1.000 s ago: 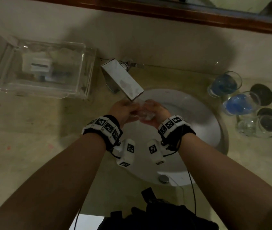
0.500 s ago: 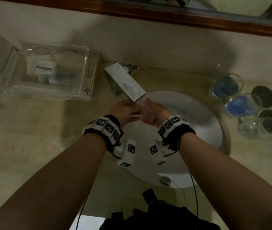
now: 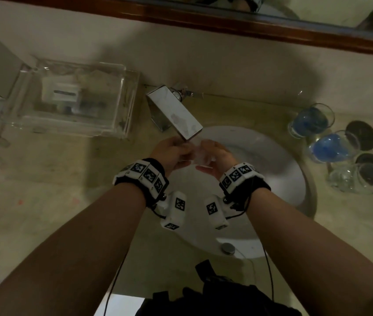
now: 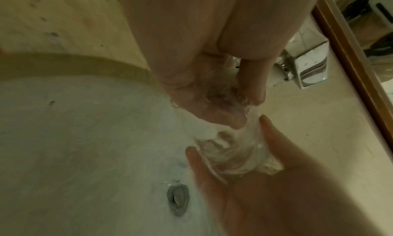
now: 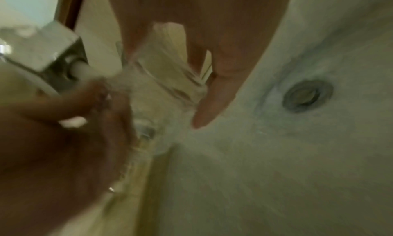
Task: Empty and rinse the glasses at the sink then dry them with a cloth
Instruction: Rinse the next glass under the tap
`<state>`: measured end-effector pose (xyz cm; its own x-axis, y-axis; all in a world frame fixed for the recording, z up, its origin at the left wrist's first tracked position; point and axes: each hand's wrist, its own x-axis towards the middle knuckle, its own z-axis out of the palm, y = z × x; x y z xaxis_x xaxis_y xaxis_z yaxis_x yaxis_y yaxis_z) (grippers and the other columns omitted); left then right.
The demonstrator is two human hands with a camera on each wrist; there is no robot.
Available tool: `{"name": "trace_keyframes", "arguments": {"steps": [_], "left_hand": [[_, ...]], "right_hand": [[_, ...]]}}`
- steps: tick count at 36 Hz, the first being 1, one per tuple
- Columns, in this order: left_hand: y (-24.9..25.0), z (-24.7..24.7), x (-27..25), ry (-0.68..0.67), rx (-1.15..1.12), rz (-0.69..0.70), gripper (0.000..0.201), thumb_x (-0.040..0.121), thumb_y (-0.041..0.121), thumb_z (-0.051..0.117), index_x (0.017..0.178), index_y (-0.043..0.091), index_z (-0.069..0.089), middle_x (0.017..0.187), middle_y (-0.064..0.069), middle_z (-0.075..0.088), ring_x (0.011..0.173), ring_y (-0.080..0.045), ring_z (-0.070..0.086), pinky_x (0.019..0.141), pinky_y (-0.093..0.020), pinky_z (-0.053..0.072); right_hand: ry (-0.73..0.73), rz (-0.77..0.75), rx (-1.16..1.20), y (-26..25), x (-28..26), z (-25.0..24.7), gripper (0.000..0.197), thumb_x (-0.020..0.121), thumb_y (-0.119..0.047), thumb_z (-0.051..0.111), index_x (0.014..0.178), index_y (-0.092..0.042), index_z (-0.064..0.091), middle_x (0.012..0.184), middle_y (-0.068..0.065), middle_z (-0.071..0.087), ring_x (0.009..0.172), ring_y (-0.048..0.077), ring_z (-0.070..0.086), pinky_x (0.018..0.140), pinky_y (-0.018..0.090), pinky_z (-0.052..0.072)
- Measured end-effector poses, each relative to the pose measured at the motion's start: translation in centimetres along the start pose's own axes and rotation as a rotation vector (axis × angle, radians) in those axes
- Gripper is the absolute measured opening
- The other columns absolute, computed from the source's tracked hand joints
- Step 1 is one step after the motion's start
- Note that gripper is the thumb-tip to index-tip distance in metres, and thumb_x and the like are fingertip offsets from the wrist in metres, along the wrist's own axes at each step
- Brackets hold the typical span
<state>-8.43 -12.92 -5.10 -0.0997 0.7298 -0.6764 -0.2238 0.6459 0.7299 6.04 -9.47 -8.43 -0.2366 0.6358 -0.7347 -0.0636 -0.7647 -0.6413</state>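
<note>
Beige countertop (image 3: 44, 224), white sink (image 3: 279, 160), both hands holding glass (image 3: 200, 156)

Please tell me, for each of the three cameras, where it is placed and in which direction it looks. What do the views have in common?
Head: above, looking down at the sink, both forearms, left hand and right hand.
Left wrist: along the left hand toward the glass, drain and right hand's fingers.
Right wrist: along the right hand's fingers toward the glass, faucet and drain.
All three share the glass, faucet and basin.

Clear glass (image 3: 200, 153) under running tap (image 3: 176, 115)
</note>
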Motion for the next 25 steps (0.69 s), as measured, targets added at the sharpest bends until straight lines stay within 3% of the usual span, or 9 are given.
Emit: {"name": "trace_keyframes", "arguments": {"steps": [2, 4, 8, 11, 14, 17, 21, 23, 25], "left_hand": [[-0.4, -0.2, 0.0, 0.018, -0.013, 0.002, 0.012, 0.096, 0.008, 0.057, 0.089, 0.016, 0.062, 0.079, 0.001, 0.068, 0.072, -0.012, 0.064, 0.069, -0.025, 0.054], [-0.9, -0.4, -0.1, 0.016, -0.014, -0.001, 0.009, 0.095, 0.010, 0.059, 0.089, 0.015, 0.063, 0.076, 0.004, 0.069, 0.073, -0.011, 0.064, 0.070, -0.025, 0.053], [-1.1, -0.8, -0.3, -0.035, 0.026, -0.010, 0.014, 0.088, 0.008, 0.068, 0.099, 0.014, 0.062, 0.101, -0.002, 0.069, 0.090, -0.014, 0.066, 0.075, -0.027, 0.052], [-0.7, -0.7, -0.4, -0.064, 0.050, -0.016, 0.015, 0.089, 0.008, 0.067, 0.101, 0.015, 0.061, 0.108, -0.007, 0.070, 0.092, -0.015, 0.066, 0.073, -0.025, 0.052], [-0.8, -0.6, -0.3, -0.039, 0.046, -0.018, 0.011, 0.092, 0.008, 0.063, 0.099, 0.016, 0.061, 0.098, -0.003, 0.070, 0.082, -0.010, 0.067, 0.067, -0.023, 0.053], [-1.2, -0.7, -0.2, -0.014, 0.029, -0.004, 0.012, 0.093, 0.006, 0.061, 0.097, 0.017, 0.062, 0.089, 0.001, 0.069, 0.072, -0.007, 0.067, 0.064, -0.022, 0.053], [-1.3, -0.9, -0.3, -0.051, 0.044, 0.002, 0.021, 0.085, 0.011, 0.072, 0.103, 0.018, 0.063, 0.104, -0.003, 0.070, 0.088, -0.013, 0.068, 0.071, -0.024, 0.052], [-1.1, -0.8, -0.3, -0.071, 0.035, -0.013, 0.021, 0.084, 0.010, 0.074, 0.102, 0.017, 0.065, 0.106, -0.002, 0.070, 0.094, -0.014, 0.067, 0.071, -0.023, 0.053], [-1.0, -0.7, -0.4, -0.084, 0.039, -0.015, 0.015, 0.087, 0.009, 0.071, 0.099, 0.016, 0.067, 0.098, 0.000, 0.071, 0.090, -0.012, 0.068, 0.071, -0.022, 0.053]], "right_hand": [[-0.033, 0.006, 0.045, -0.2, 0.0, 0.1, 0.032, 0.088, -0.003, 0.060, 0.115, -0.020, 0.057, 0.102, 0.005, 0.066, 0.095, 0.027, 0.064, 0.071, 0.039, 0.055], [-0.032, 0.009, 0.025, -0.3, 0.0, 0.1, 0.037, 0.086, 0.003, 0.060, 0.117, -0.017, 0.057, 0.104, 0.008, 0.064, 0.094, 0.028, 0.063, 0.068, 0.039, 0.055], [0.039, 0.010, 0.002, -0.1, -0.2, 0.3, 0.016, 0.089, -0.021, 0.066, 0.103, -0.015, 0.065, 0.092, 0.013, 0.063, 0.076, 0.027, 0.065, 0.060, 0.033, 0.055], [0.042, 0.028, 0.003, 0.1, -0.2, 0.1, 0.033, 0.090, -0.036, 0.063, 0.116, -0.016, 0.062, 0.105, 0.010, 0.067, 0.088, 0.026, 0.067, 0.064, 0.033, 0.056], [-0.082, 0.044, 0.038, -0.1, -0.4, -0.3, 0.034, 0.092, -0.015, 0.058, 0.125, -0.021, 0.053, 0.114, 0.006, 0.064, 0.102, 0.026, 0.062, 0.077, 0.038, 0.054], [-0.110, 0.007, 0.007, -0.1, -0.5, -0.6, 0.037, 0.087, 0.000, 0.058, 0.117, -0.020, 0.056, 0.098, 0.003, 0.065, 0.088, 0.023, 0.065, 0.073, 0.037, 0.054], [-0.025, 0.014, -0.006, -0.2, -0.5, -0.2, 0.013, 0.091, -0.022, 0.062, 0.103, -0.017, 0.062, 0.088, 0.009, 0.063, 0.066, 0.018, 0.065, 0.065, 0.033, 0.055], [0.022, 0.035, -0.001, 0.0, -0.5, -0.1, 0.033, 0.091, -0.040, 0.060, 0.113, -0.015, 0.062, 0.099, 0.010, 0.067, 0.080, 0.021, 0.067, 0.066, 0.033, 0.055], [-0.029, 0.051, 0.013, 0.0, -0.6, 0.0, 0.041, 0.092, -0.045, 0.056, 0.124, -0.018, 0.058, 0.111, 0.007, 0.068, 0.094, 0.022, 0.067, 0.071, 0.033, 0.054]]}}
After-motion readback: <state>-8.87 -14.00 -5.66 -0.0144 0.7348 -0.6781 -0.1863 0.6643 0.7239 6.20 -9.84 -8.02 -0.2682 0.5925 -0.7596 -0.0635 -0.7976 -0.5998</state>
